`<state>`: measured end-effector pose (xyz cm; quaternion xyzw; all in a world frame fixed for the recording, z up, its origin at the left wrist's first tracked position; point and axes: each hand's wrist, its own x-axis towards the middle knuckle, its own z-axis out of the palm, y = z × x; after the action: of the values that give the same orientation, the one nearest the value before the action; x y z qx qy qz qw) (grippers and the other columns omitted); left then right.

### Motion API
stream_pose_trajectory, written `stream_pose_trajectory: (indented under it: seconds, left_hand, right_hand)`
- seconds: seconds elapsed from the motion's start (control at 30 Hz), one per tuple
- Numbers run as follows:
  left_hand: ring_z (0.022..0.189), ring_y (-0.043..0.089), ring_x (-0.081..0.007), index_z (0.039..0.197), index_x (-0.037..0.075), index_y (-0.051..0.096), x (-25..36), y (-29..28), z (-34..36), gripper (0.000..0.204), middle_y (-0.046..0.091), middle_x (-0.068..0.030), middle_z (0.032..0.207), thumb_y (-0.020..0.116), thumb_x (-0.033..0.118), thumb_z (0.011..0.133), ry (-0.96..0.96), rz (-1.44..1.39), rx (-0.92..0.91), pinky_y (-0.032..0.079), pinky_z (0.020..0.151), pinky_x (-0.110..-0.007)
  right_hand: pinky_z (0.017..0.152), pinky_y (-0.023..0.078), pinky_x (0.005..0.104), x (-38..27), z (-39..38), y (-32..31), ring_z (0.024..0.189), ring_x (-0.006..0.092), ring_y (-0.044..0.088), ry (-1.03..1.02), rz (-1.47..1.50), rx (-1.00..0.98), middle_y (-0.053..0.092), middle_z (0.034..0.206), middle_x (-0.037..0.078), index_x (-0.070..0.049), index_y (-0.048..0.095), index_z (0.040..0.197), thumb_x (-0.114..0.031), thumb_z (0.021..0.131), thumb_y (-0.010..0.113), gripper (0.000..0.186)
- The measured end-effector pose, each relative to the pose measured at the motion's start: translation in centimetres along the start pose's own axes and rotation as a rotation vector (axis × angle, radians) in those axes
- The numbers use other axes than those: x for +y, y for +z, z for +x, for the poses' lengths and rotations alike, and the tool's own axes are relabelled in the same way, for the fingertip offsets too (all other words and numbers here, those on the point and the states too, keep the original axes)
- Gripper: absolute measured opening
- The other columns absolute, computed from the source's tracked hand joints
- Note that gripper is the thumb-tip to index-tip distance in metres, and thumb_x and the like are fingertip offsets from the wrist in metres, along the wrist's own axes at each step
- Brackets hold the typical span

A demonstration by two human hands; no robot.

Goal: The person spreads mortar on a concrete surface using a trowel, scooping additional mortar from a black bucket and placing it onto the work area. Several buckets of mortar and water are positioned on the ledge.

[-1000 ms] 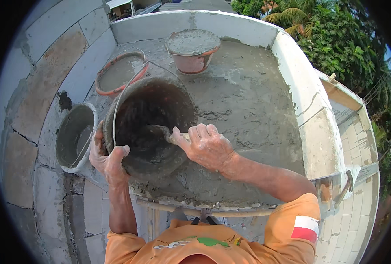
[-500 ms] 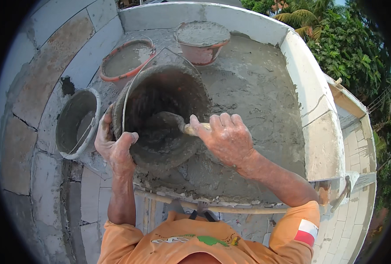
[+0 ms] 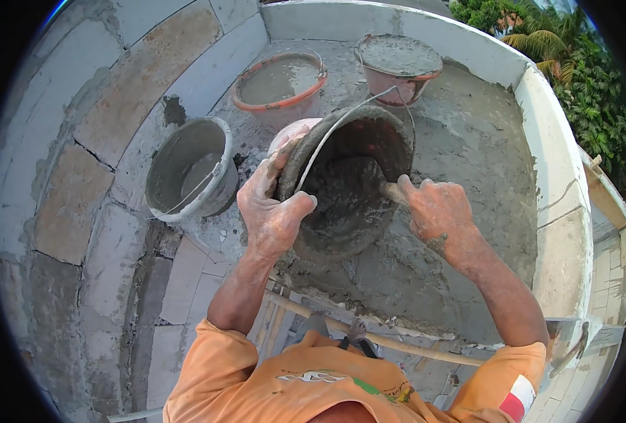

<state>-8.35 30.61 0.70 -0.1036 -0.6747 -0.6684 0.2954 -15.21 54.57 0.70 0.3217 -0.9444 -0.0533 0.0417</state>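
A mortar-caked bucket point(image 3: 380, 132) with a wire handle is tilted over the wet grey mortar bed point(image 3: 471, 151), its mouth facing me. My left hand point(image 3: 269, 215) is closed on the bucket's left rim, thumb over the edge beside the wire. My right hand point(image 3: 441, 215) grips the wooden handle of a trowel point(image 3: 394, 192) at the bucket's right side. The trowel's blade lies inside the bucket and can hardly be told from the dark mortar there.
A grey-filled orange-rimmed bucket point(image 3: 318, 87) and another full bucket point(image 3: 426, 76) stand behind. A white-rimmed bucket point(image 3: 227, 144) is at the left. Low block walls point(image 3: 563, 180) border the bed; a bamboo pole point(image 3: 411, 349) crosses near my feet.
The view has shifted, so the scene sits farther right. The bucket's mouth appears narrower. The trowel's blade, plain to see before, now blends into the mortar inside.
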Motion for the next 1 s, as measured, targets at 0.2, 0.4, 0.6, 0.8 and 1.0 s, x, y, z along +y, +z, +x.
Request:
stream_pose_trajectory:
  seconds: [0.2,0.4,0.6,0.8,1.0]
  left_hand:
    - [0.125,0.055,-0.0224,0.127,-0.007,0.057,-0.1,-1.5,-0.6,0.067,0.061,-0.0174,0.130,0.065,0.007,0.062,0.009,0.183,-0.112,0.023,0.118,-0.043]
    - [0.112,0.059,-0.0216,0.127,-0.012,0.053,0.2,-0.4,0.2,0.073,0.060,-0.0153,0.123,0.066,0.001,0.056,-0.046,0.016,0.111,0.043,0.102,-0.032]
    - [0.112,0.059,-0.0236,0.126,-0.012,0.053,-1.0,-0.5,0.2,0.067,0.059,-0.0153,0.121,0.059,0.000,0.061,-0.074,0.044,0.263,0.043,0.102,-0.034]
    - [0.106,0.061,-0.0226,0.130,-0.008,0.051,-1.9,-1.7,1.5,0.063,0.060,-0.0154,0.118,0.052,-0.003,0.067,-0.093,-0.027,0.318,0.047,0.096,-0.032]
    - [0.102,0.063,-0.0218,0.136,-0.006,0.044,-2.2,-4.9,1.3,0.062,0.061,-0.0155,0.116,0.055,-0.001,0.075,-0.048,-0.117,0.333,0.050,0.093,-0.032]
  right_hand:
    - [0.064,0.055,0.0459,-2.1,-0.7,1.4,0.073,0.0362,0.069,-0.081,0.256,-0.101,0.066,0.072,0.018,-0.004,0.060,0.110,-0.013,0.076,0.068,0.036]
    - [0.071,0.055,0.0477,-3.5,-0.6,1.6,0.080,0.0389,0.069,0.032,0.660,-0.145,0.068,0.079,0.020,-0.007,0.060,0.115,-0.017,0.078,0.069,0.039]
    - [0.083,0.052,0.0482,-3.7,0.7,0.8,0.093,0.0381,0.067,0.002,0.863,-0.269,0.070,0.097,0.019,-0.009,0.060,0.125,-0.023,0.079,0.072,0.049]
    - [0.084,0.052,0.0468,-0.3,-3.5,-1.3,0.094,0.0373,0.067,0.103,0.886,-0.183,0.069,0.100,0.019,-0.008,0.058,0.127,-0.025,0.079,0.072,0.053]
    - [0.086,0.052,0.0404,4.0,-10.8,-2.0,0.096,0.0291,0.067,0.328,0.895,-0.110,0.069,0.107,0.017,-0.004,0.055,0.131,-0.029,0.077,0.077,0.063]
